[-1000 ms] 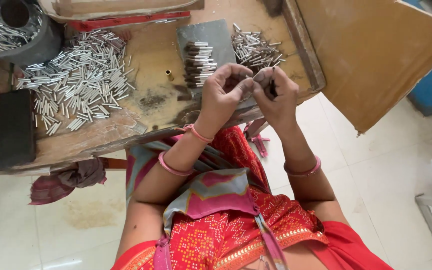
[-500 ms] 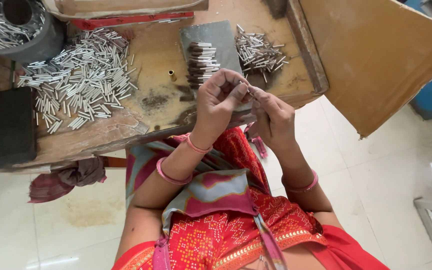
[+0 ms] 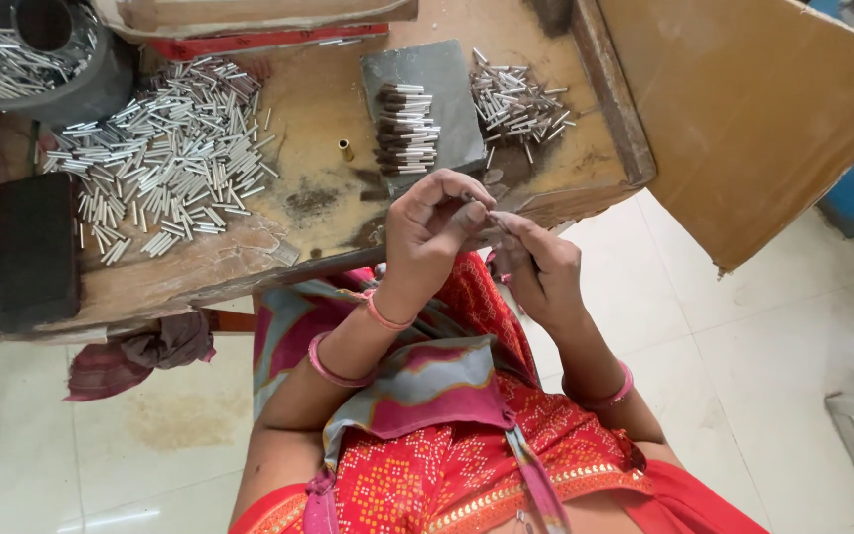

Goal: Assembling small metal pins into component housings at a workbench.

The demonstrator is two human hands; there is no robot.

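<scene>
A small tube (image 3: 491, 214), hardly visible, sits pinched between the fingertips of both hands just over the near edge of the desk (image 3: 200, 267); its long axis seems to run roughly left to right, but which end leads I cannot tell. The left hand (image 3: 434, 225) is curled nearly closed on it, and the right hand (image 3: 536, 262) nips it with thumb and forefinger. This looks like fitting or checking one piece. Next calls for a steady, fine grip. Beyond lie the slate (image 3: 425, 104) with dark tubes (image 3: 405, 129) and silver tubes (image 3: 165, 168).
</scene>
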